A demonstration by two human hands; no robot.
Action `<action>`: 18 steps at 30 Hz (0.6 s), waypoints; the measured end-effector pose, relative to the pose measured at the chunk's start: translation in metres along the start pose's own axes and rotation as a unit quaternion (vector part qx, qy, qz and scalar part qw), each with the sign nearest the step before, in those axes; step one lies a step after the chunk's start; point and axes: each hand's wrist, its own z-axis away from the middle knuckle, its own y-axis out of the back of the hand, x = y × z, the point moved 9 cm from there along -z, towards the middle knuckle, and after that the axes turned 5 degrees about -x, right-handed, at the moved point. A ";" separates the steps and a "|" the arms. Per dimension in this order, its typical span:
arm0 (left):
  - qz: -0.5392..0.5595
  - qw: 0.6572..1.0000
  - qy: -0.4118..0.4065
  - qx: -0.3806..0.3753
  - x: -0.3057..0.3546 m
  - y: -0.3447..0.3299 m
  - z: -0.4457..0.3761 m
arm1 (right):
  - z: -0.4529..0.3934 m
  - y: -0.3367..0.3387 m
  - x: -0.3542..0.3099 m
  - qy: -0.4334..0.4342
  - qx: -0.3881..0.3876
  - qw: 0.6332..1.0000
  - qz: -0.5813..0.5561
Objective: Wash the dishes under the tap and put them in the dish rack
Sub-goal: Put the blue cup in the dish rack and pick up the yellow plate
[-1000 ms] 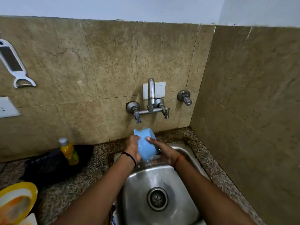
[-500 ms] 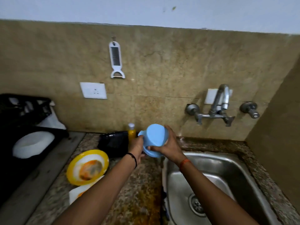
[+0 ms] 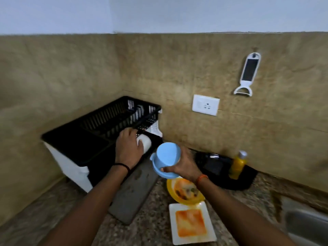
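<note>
My right hand [image 3: 185,166] holds a light blue cup [image 3: 166,158] upside down, just right of the black dish rack [image 3: 99,128] in the counter's left corner. My left hand [image 3: 128,147] rests on a white bowl [image 3: 145,143] at the rack's near right edge, fingers curled over it. A dirty yellow plate [image 3: 184,192] and a white square plate [image 3: 190,224] smeared with orange sauce lie on the counter below my right hand. The sink's edge [image 3: 305,222] shows at the far right; the tap is out of view.
A grey board [image 3: 133,194] lies flat on the granite counter beside the rack. A black tray [image 3: 223,169] with a yellow bottle [image 3: 237,166] stands against the back wall. A wall socket [image 3: 205,104] and a hanging white peeler [image 3: 247,76] are above.
The view has swung left from the sink to the dish rack. My right hand carried the blue cup over; my left hand let go of it and moved onto the white bowl.
</note>
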 end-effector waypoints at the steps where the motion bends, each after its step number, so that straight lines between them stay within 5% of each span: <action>1: -0.040 0.999 0.010 -0.010 -0.022 0.002 -0.002 | -0.008 -0.019 -0.007 0.005 -0.012 1.000 0.002; 5: -0.124 0.991 0.000 -0.052 -0.066 -0.002 -0.007 | -0.046 -0.101 -0.028 0.004 -0.091 0.996 0.017; 18: 0.023 0.995 -0.011 -0.099 -0.095 -0.006 -0.041 | -0.107 -0.243 -0.044 0.018 -0.171 0.982 0.075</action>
